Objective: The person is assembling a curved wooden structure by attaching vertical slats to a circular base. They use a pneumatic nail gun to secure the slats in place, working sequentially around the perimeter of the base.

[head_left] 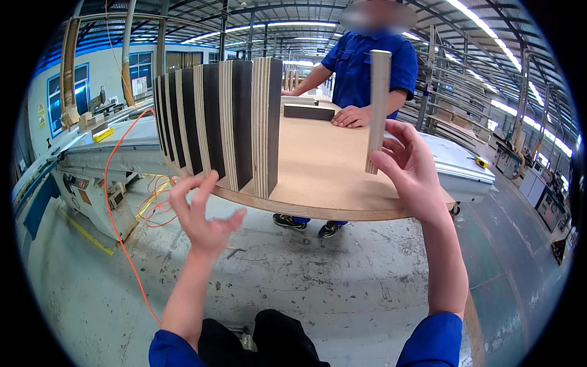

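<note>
A plywood strip (379,104) stands upright at the right side of the wooden board. My right hand (409,162) grips its lower part, the thumb near its base and the fingers behind it. My left hand (205,217) is open with its fingers spread at the board's front edge. Its fingertips are close to the foot of a row of upright plywood pieces (266,122); whether they touch I cannot tell. These pieces have pale layered edges and dark faces, and they stand on the left of the wooden board (324,165).
Across the board stands a co-worker in blue (373,67), one hand beside a dark flat-lying piece (309,112). An orange hose (109,183) hangs at the left by a machine (95,202). A yellow tape measure (481,162) lies on the table's right end.
</note>
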### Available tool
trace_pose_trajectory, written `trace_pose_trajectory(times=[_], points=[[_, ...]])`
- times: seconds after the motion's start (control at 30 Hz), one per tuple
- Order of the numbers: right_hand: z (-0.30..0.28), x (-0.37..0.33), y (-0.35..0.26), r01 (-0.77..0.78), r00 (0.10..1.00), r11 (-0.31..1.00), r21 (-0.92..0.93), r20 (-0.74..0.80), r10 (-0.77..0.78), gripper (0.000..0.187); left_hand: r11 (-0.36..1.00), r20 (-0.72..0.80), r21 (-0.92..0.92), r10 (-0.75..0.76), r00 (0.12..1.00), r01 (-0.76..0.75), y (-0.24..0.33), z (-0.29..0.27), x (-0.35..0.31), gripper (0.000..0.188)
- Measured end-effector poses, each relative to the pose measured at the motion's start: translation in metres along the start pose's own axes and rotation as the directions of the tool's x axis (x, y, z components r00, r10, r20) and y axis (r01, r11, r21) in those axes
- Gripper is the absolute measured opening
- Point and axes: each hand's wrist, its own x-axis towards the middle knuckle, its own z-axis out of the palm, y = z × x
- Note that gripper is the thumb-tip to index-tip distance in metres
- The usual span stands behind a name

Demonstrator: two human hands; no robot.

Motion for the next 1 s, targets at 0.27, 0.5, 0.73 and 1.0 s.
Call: trace_pose_trajectory(times=[0.27, 0.5, 0.73, 1.0], points=[[-0.013, 0.000, 0.011, -0.108, 0.993, 0.986, 0.130, -0.037, 0.113, 0.051, 0.991, 0.349, -0.037, 0.133, 0.928, -0.128, 0.123, 0.027, 0.025, 0.074], [-0.006, 0.003, 0.011, -0.162, 0.984, 0.969, 0.185, -0.048, 0.174, 0.052, 0.538, 0.164, -0.836, 0.434, 0.886, -0.110, 0.190, 0.019, 0.037, 0.046], [-0.009, -0.002, 0.011, -0.126, 0.989, 0.981, 0.145, -0.062, 0.136, 0.051, 0.967, 0.445, -0.252, 0.078, 0.892, 0.041, 0.162, 0.017, 0.043, 0.042], [-0.009, -0.001, 0.011, -0.156, 0.987, 0.977, 0.146, -0.012, 0.159, 0.050, 0.926, 0.459, -0.379, 0.191, 0.868, -0.003, 0.163, 0.007, 0.040, 0.053]])
